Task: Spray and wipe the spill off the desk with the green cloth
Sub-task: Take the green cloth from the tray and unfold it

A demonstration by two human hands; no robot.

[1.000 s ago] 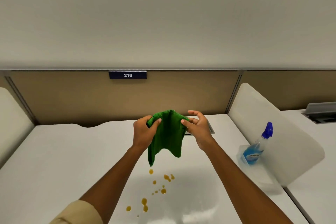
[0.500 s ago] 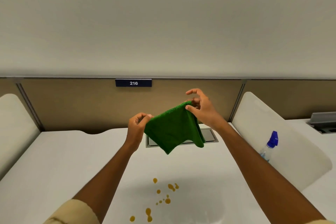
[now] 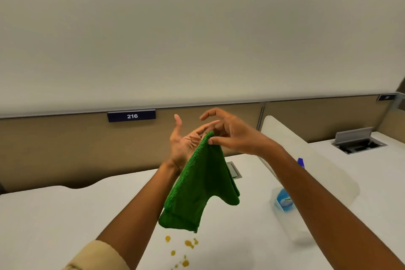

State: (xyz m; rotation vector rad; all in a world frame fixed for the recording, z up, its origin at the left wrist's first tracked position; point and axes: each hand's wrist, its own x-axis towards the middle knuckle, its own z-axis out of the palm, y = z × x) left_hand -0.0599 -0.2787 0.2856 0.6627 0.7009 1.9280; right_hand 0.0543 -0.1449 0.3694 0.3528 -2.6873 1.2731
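Note:
The green cloth [image 3: 201,188] hangs folded in the air above the white desk [image 3: 65,221]. My right hand [image 3: 232,136] pinches its top corner between thumb and fingers. My left hand [image 3: 183,141] is raised behind the cloth, palm up, fingers spread and straight against the top edge. Yellow-orange spill drops [image 3: 186,247] lie on the desk below the cloth. The spray bottle [image 3: 285,199], clear with blue liquid and a blue nozzle, stands to the right, partly hidden by my right forearm.
A tan partition with a "216" plate [image 3: 131,115] runs behind the desk. A white divider [image 3: 306,160] rises on the right. A cable port [image 3: 233,170] sits behind the cloth; another open port [image 3: 359,142] is on the neighbouring desk.
My left hand let go of the cloth's corner and opened palm up behind it. The cloth now hangs from my right hand alone, folded lower toward the spill.

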